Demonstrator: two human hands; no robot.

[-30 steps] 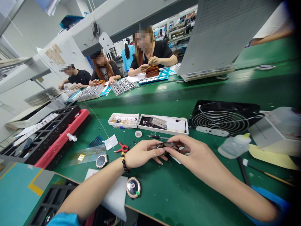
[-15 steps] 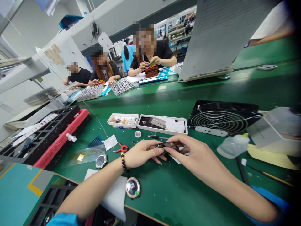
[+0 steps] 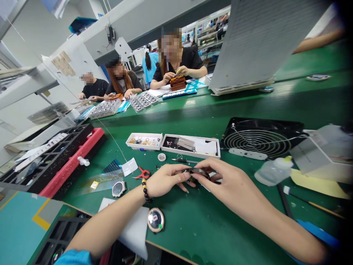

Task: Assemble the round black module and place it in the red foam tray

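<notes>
Left hand (image 3: 165, 180) and right hand (image 3: 227, 176) both over the green tabletop (image 3: 209, 228), each grip clamped on the same dark round piece (image 3: 202, 171), one side apiece; details mostly covered. Pen (image 3: 183, 161) just behind, small white tray (image 3: 143, 147) and long white tray (image 3: 190, 151) farther back. Red-handled tool (image 3: 143, 172) near left wrist. Silver-rimmed disc (image 3: 118, 188) left of that; gold-rimmed disc (image 3: 155, 220) near front edge. Right side: black fan (image 3: 259, 136), squeeze bottle (image 3: 274, 172). Co-worker in black (image 3: 194, 60) seated across, hands at an orange block (image 3: 178, 83).

Bright blue sleeves (image 3: 74, 257), black and gold beaded bracelet (image 3: 145, 191)
</notes>
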